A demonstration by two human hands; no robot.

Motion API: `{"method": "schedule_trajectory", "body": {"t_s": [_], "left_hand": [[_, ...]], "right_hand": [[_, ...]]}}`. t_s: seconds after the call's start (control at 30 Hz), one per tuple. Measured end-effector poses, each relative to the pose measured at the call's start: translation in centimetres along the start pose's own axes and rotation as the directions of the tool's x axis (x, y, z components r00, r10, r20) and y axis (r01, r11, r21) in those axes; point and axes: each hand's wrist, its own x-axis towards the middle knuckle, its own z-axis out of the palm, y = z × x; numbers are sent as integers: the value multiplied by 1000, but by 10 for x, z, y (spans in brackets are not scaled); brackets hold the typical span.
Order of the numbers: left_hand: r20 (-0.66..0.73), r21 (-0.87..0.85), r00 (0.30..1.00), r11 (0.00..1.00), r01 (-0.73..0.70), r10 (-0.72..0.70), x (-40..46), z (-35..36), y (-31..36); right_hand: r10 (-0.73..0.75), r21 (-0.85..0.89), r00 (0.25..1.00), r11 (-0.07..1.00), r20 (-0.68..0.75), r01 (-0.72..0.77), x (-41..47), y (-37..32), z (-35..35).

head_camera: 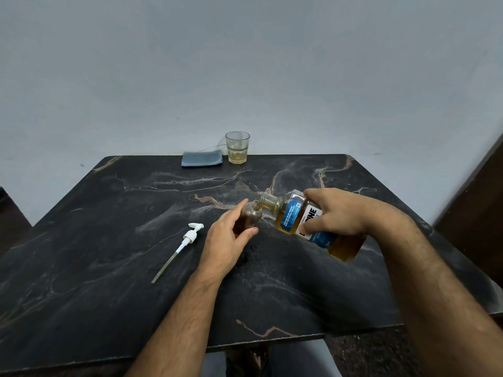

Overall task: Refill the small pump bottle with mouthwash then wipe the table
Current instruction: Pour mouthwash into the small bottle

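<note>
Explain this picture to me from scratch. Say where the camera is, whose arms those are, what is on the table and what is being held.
There is no machine here: a person wears one wide-angle camera on the head, looking down at their own two bare hands. The left hand grips a small brown bottle standing on the dark marbled table. The right hand holds a large mouthwash bottle, tipped so its open neck meets the small bottle's mouth. The small bottle's white pump lies on the table to the left. At the far edge sit a folded blue cloth and a glass with some pale liquid in it.
</note>
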Motion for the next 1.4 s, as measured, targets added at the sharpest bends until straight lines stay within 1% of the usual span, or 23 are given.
{"method": "schedule_trajectory", "body": {"t_s": [0.17,0.3,0.47,0.57,0.63,0.73,0.8,0.93,1.07,1.2,1.4], "left_hand": [[-9,-22,1000,1000,7,-7,0,-1,0],[-19,-33,1000,999,15,-16,1,-1,0],[-34,-65,999,998,27,-29,2,-2,-1],[-35,-77,999,996,36,-39,1,-2,-1],[-37,-90,998,995,45,-48,1,-2,-1],[-34,-110,997,992,66,-70,2,-2,-3],[-39,-123,996,989,78,-83,2,-2,-4],[-48,-128,993,987,101,-108,2,-2,-5],[-48,-154,991,981,114,-123,2,-1,-7],[-37,-168,991,978,121,-129,3,0,-8],[-32,-184,989,973,139,-147,3,0,-9]], "right_hand": [[-19,41,1000,999,1,19,4,3,3],[-50,107,998,993,-36,54,10,9,11],[-102,256,990,959,-100,125,19,19,32],[-114,388,974,903,-193,183,20,29,44],[-77,495,951,839,-301,224,20,36,52],[35,620,894,733,-447,281,21,45,62],[113,675,860,674,-497,301,22,51,66],[242,730,791,593,-562,338,19,69,71],[351,746,717,567,-602,348,15,87,73],[406,729,647,581,-645,362,13,98,73],[407,716,637,604,-655,350,16,111,76]]}}
